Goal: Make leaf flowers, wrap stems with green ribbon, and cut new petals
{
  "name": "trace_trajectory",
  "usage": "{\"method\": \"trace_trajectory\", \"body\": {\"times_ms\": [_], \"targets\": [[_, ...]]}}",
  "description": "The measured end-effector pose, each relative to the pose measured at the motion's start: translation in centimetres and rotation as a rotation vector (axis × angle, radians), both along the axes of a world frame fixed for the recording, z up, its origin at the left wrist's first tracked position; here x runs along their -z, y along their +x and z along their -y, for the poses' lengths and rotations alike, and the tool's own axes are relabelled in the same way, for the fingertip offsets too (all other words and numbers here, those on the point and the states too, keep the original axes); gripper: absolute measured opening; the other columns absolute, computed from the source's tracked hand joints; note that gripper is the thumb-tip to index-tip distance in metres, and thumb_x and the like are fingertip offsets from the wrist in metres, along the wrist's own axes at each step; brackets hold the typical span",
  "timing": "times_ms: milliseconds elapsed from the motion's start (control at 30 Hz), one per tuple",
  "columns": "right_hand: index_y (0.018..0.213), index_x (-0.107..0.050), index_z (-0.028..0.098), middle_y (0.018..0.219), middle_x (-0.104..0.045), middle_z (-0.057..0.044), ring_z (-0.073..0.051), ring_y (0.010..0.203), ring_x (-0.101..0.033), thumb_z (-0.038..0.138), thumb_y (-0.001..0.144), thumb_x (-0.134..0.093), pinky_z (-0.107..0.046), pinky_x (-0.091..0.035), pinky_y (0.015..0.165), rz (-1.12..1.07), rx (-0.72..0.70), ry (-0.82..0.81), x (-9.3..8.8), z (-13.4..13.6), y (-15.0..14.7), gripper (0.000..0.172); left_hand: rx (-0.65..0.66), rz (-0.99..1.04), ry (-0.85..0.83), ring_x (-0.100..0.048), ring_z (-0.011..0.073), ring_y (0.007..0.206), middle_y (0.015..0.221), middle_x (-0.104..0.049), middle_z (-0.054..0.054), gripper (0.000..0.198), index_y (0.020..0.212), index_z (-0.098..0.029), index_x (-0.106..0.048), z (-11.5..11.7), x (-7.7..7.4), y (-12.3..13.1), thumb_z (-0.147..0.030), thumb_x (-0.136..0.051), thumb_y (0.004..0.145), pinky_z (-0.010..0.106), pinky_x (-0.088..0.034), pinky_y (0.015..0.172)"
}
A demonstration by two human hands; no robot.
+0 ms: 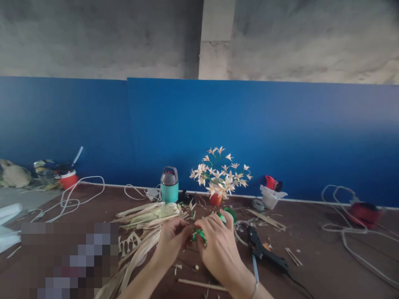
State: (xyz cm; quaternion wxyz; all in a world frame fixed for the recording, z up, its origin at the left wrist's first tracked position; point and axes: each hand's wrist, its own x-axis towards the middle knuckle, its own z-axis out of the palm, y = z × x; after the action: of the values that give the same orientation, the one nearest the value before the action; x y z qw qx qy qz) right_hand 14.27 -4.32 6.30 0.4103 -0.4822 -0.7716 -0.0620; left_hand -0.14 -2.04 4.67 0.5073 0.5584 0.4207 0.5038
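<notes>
While the left hand (171, 241) and right hand (218, 241), fingers curled nearly closed, are pinching a green piece (199, 236) above the brown tabletop (314, 261), this apparent shaping step is likely calling for a steady grip next

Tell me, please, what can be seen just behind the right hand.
Behind the right hand, part of a green round item shows; farther back, pale flowers stand in a red container. The hand covers the item's lower part.
</notes>
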Motion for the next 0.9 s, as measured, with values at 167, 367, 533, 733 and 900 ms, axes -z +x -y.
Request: {"method": "trace_trajectory", "body": {"times_ms": [167, 367, 533, 733, 900], "targets": [[0.072, -0.056, 0.022, 0.066, -0.060, 0.002, -0.017, 0.075, -0.054, 0.012, 0.078, -0.055, -0.044, -0.020, 0.100, 0.084, 0.040, 0.157, 1.9, -0.3, -0.3, 0.012, -0.050, -0.001, -0.088, -0.040, 0.0079, 0.032, 0.039, -0.050, -0.005, 0.036, 0.057, -0.017, -0.054, -0.2, 0.9, 0.4, -0.048, -0.066, 0.067, 0.019, -0.028, 0.034], [0.069, -0.056, 0.021, 0.067, -0.058, 0.002, -0.016, 0.075, -0.053, 0.013, 0.083, -0.049, -0.042, -0.020, 0.100, 0.072, 0.024, 0.195, 2.2, -0.5, -0.1, 0.018, 0.041, 0.045, -0.169, -0.048, 0.0088, 0.041, 0.047, -0.058, -0.003, 0.022, 0.065, -0.014, -0.062, -0.6, 0.5, -0.1, -0.033, -0.073, 0.061, 0.019, -0.035, 0.041], [0.070, -0.057, 0.022, 0.066, -0.057, 0.002, -0.016, 0.074, -0.052, 0.013, 0.084, -0.049, -0.042, -0.019, 0.101, 0.076, 0.026, 0.156, 2.1, -0.5, -0.2, 0.018, 0.044, -0.038, -0.197, -0.052, 0.0106, 0.042, 0.051, -0.059, -0.003, 0.022, 0.069, -0.014, -0.062, -0.5, 0.2, -0.3, -0.034, -0.070, 0.064, 0.019, -0.033, 0.037], [0.066, -0.056, 0.021, 0.066, -0.058, 0.002, -0.016, 0.073, -0.053, 0.013, 0.081, -0.052, -0.041, -0.021, 0.099, 0.016, 0.041, 0.140, 2.0, -0.8, -0.2, 0.017, 0.070, -0.015, -0.022, -0.055, 0.0125, 0.052, 0.058, -0.061, -0.002, 0.014, 0.069, -0.015, -0.061, -0.2, -0.1, -0.4, -0.028, -0.064, 0.071, 0.021, -0.041, 0.049], [0.063, -0.056, 0.020, 0.063, -0.058, 0.002, -0.015, 0.070, -0.053, 0.010, 0.073, -0.056, -0.040, -0.026, 0.094, -0.091, -0.015, 0.011, 0.9, -0.5, -0.2, 0.015, 0.077, -0.172, 0.208, -0.060, 0.0165, 0.066, 0.067, -0.065, 0.001, 0.009, 0.074, -0.017, -0.066, -0.7, -0.1, -1.6, -0.023, -0.060, 0.077, 0.025, -0.045, 0.063]]}}
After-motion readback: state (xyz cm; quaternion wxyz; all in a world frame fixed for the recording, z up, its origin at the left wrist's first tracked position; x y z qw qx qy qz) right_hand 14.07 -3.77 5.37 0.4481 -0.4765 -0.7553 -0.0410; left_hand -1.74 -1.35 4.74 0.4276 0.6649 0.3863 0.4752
